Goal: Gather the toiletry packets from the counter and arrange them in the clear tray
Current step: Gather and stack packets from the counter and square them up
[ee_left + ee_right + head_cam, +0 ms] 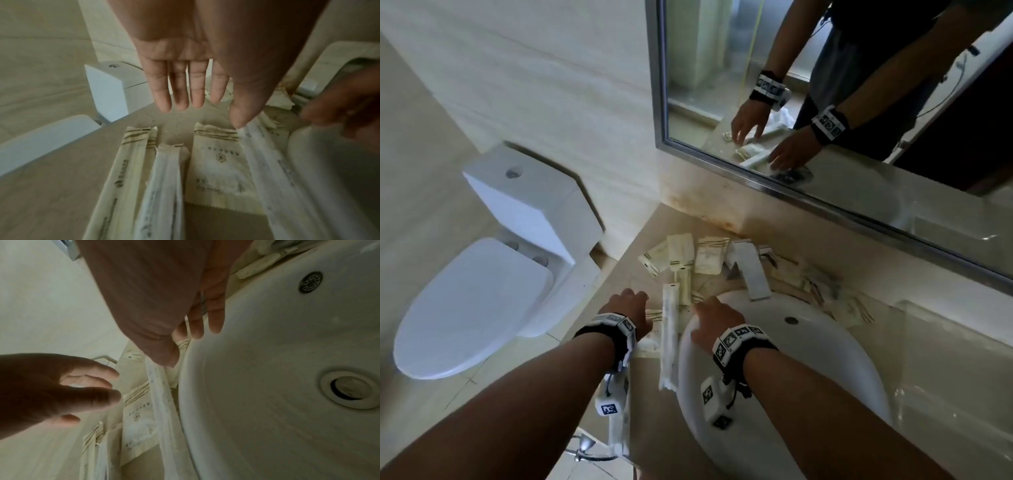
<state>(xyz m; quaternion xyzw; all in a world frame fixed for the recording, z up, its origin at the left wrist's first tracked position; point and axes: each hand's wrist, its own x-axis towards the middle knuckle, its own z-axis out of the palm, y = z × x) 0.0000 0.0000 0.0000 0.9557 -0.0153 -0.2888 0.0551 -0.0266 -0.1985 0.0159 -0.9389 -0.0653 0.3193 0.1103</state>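
Observation:
Several cream and white toiletry packets lie on the beige counter (619,274) left of the basin. A long white packet (669,342) (273,170) (158,394) runs along the basin's rim. Beside it are a flat packet with a flower mark (220,162) (137,415) and two narrow long packets (131,162). My left hand (633,301) (197,113) hovers over them, fingers straight, holding nothing. My right hand (705,308) (191,345) reaches over the basin's rim with straight fingers, its thumb at the long packet's far end. The clear tray (928,308) stands at the right.
The white basin (825,359) fills the counter's middle, with a chrome faucet (750,270) behind it. More packets (681,253) lie left of the faucet and others (808,281) to its right. A toilet (482,301) stands left of the counter, a mirror (825,102) above.

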